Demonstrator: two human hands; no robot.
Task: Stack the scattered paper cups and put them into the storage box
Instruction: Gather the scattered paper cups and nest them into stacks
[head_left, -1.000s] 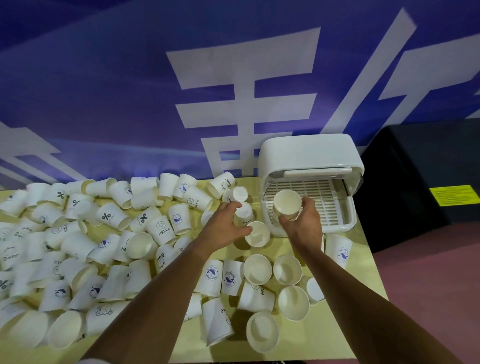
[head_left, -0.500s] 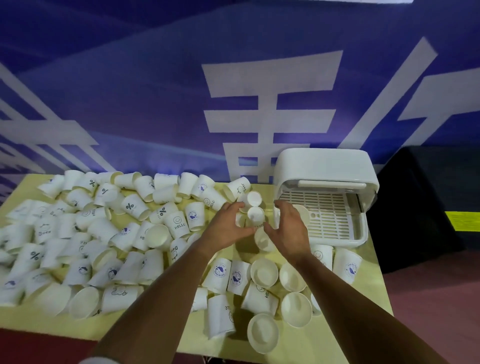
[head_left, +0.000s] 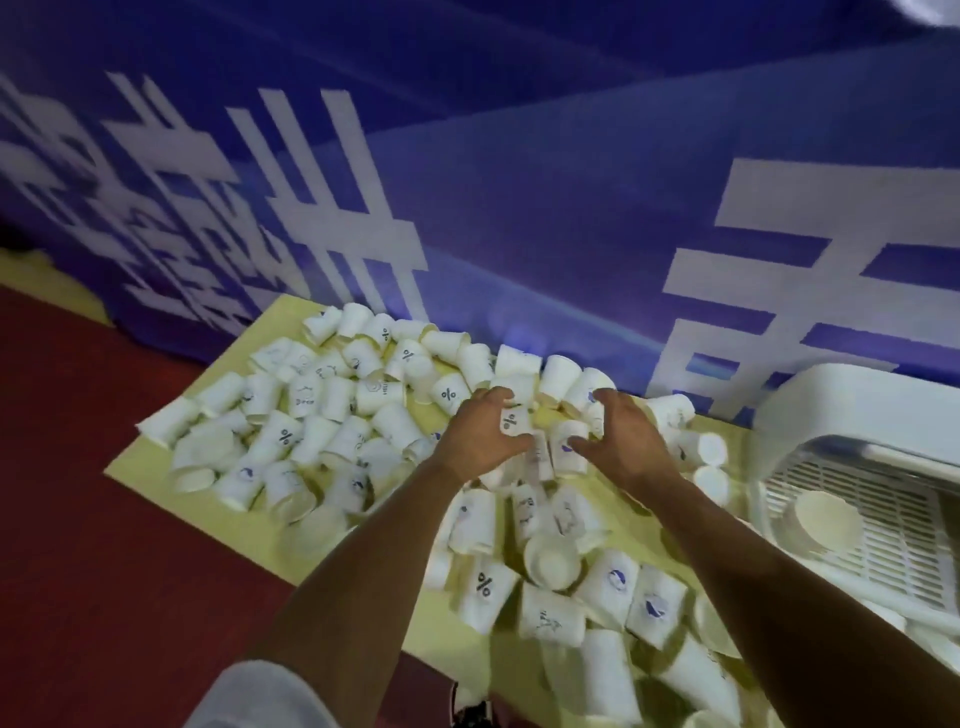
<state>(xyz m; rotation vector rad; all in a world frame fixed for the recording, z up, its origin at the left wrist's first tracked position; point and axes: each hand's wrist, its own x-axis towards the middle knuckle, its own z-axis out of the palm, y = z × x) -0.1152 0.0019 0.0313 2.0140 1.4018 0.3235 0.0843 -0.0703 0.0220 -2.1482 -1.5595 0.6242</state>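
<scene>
On the yellow counter (head_left: 244, 525), paper cups (head_left: 511, 418) are clamped in curled left hand (head_left: 483, 439) and right hand (head_left: 626, 441) fingers; rims should be squared before nesting.

Staged booth or event-hall setup, not a home. Blue banner (head_left: 519, 182) with big white characters fills 10-to-2 o'clock as backdrop. Red floor (head_left: 104, 519) at 8 o'clock. Yellow-covered surface (head_left: 223, 499) butts against banner, piled with printed paper cups (head_left: 395, 426). White storage box (head_left: 831, 405) at 3 o'clock.

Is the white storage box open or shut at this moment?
Open: the storage box has its front raised, so its slatted tray is uncovered, and a paper cup sits on that tray.
</scene>
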